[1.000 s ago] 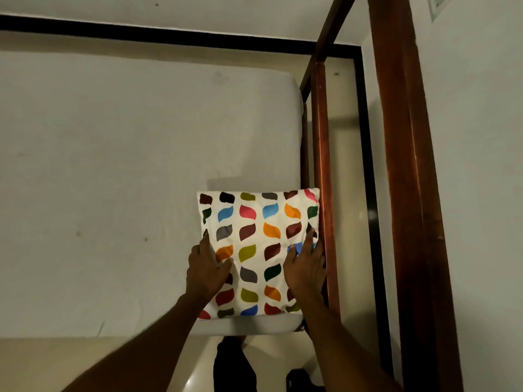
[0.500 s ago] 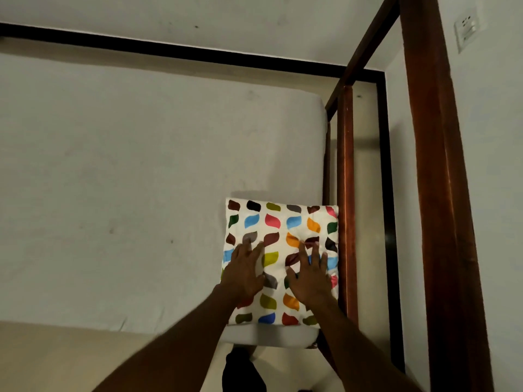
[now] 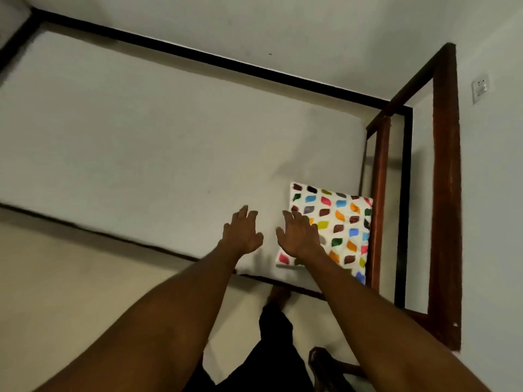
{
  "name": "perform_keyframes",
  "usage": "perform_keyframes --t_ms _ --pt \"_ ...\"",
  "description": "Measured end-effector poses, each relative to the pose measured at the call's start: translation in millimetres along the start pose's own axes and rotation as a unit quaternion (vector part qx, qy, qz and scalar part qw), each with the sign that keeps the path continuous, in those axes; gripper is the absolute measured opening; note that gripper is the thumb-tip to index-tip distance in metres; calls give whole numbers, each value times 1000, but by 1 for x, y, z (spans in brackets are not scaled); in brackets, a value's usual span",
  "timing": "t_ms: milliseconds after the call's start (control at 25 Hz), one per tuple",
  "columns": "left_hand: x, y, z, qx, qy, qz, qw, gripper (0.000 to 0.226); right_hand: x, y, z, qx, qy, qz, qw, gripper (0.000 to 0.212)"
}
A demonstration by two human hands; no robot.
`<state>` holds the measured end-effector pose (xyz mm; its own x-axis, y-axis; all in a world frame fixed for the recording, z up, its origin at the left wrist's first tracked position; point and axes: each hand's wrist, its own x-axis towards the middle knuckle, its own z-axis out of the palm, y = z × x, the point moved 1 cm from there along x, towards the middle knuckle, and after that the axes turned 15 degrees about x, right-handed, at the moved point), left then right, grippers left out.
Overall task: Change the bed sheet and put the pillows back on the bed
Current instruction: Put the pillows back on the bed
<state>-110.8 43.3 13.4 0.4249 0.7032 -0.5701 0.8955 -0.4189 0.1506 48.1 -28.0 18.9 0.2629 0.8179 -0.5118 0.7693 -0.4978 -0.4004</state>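
Our leaf-print pillow (image 3: 345, 222) lies on the white sheet (image 3: 169, 137). Both hands are spread and hold nothing: the right hand (image 3: 300, 237) over the pillow's left edge, the left hand (image 3: 242, 233) just left of it. We judge a careless brush could tip the pillow off the mattress edge just below it. The wooden bed rail (image 3: 380, 193) hems its right side, and open sheet stretches left.

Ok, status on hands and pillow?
Left hand open above white bed sheet. Right hand open over white pillow with multicoloured leaf print, lying at bed corner beside brown wooden frame. Nothing blocking.
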Motion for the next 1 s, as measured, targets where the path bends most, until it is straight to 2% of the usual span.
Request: perform_keyframes --t_ms 120,280,400,560,800,1000 --pt "-54 -82 -7 -24 38 -18 999 74 -27 -91 29 -19 13 -30 999 60" --pt "-132 -230 -9 -65 85 -63 992 72 -64 -239 92 -58 3 -104 993 60" --pt "-192 -335 -12 -86 98 -122 984 71 -85 -347 136 -77 -15 -159 984 57" --pt "-261 -476 -25 -114 137 -234 956 64 -94 -499 192 -143 -36 -272 951 56" --pt "-307 -629 -30 -159 150 -327 920 58 -69 -666 262 -185 -73 -372 907 55" --pt "-296 -779 -24 -174 121 -376 902 61 -14 -792 335 -183 -114 -384 898 55"
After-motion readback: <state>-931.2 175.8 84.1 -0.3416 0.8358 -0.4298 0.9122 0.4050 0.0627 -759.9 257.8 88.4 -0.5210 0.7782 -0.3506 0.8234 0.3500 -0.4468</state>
